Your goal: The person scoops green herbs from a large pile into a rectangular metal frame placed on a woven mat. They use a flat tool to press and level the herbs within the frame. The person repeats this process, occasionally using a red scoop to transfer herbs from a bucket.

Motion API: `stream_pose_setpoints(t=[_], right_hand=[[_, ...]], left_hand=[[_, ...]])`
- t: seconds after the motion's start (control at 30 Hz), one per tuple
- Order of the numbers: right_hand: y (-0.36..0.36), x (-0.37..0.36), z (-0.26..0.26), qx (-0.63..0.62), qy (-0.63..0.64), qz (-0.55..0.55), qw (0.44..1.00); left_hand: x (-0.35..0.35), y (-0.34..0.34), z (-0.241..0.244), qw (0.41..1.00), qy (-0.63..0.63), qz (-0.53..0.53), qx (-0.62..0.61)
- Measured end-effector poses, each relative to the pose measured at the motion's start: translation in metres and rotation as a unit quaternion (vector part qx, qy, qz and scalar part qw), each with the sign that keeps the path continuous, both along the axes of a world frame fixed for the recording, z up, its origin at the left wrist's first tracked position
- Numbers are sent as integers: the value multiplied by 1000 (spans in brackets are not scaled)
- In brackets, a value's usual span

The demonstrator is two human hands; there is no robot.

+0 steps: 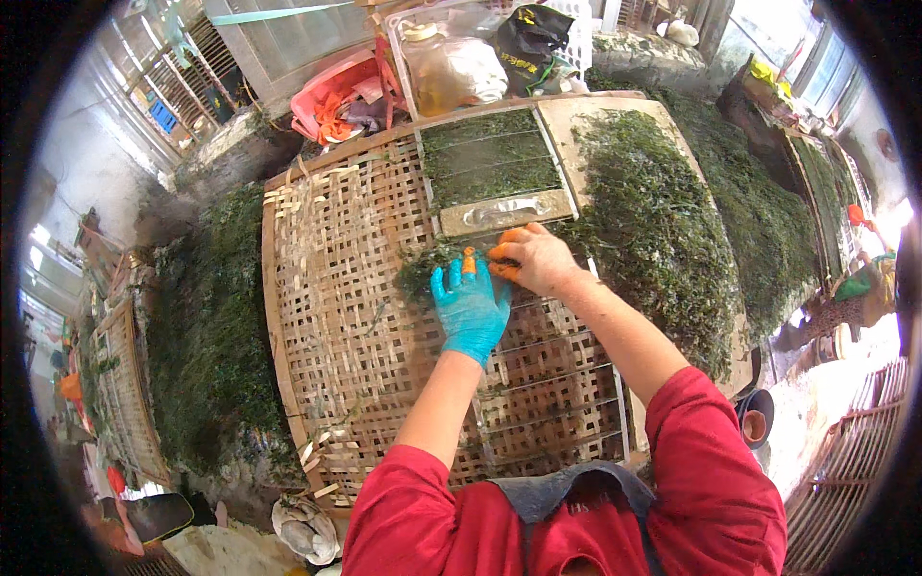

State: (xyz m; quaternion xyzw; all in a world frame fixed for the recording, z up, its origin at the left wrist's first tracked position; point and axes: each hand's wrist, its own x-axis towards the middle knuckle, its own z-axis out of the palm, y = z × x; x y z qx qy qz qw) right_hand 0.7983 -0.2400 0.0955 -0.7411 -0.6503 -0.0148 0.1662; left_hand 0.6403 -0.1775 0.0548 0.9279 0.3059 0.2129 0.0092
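My left hand, in a teal glove with an orange cover on one finger, lies over a clump of dark green leafy material on a woven bamboo tray. Close to its right, my right hand, with orange covers on its fingertips, bends its fingers onto the same spot; its grip cannot be made out. Just beyond the hands is a wooden block with a clear handle. Past that, a wire-strung frame lies over a flat green layer. Another strung frame rests on the weave nearer my body.
A board at the right carries a large green heap. More green material is piled left of the tray. Behind stand a red basin with cloths and a white plastic crate holding a jar and bags.
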Motion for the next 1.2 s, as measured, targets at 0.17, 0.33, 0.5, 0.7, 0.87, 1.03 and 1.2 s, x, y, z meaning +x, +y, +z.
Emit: stream_pose_setpoints(t=[0.17,0.33,0.5,0.7,0.87,1.03,1.2], right_hand=[[-14,35,19,-123,-18,-89,988],[-19,16,32,-82,-8,22,996],[-13,26,5,-56,50,88,993],[-12,39,29,-199,-118,-202,952],[29,-7,67,-74,27,-22,997],[88,-83,50,-236,-53,92,966],[80,-62,21,-117,10,56,991]], left_hand=[[-16,8,-6,998,-35,-26,-53],[-5,5,-19,996,-59,-25,-62],[5,1,-5,988,-34,7,-147],[26,-14,17,980,96,77,-157],[32,-14,11,977,140,91,-136],[39,-5,-35,960,-83,1,-268],[29,-6,-13,963,15,13,-267]])
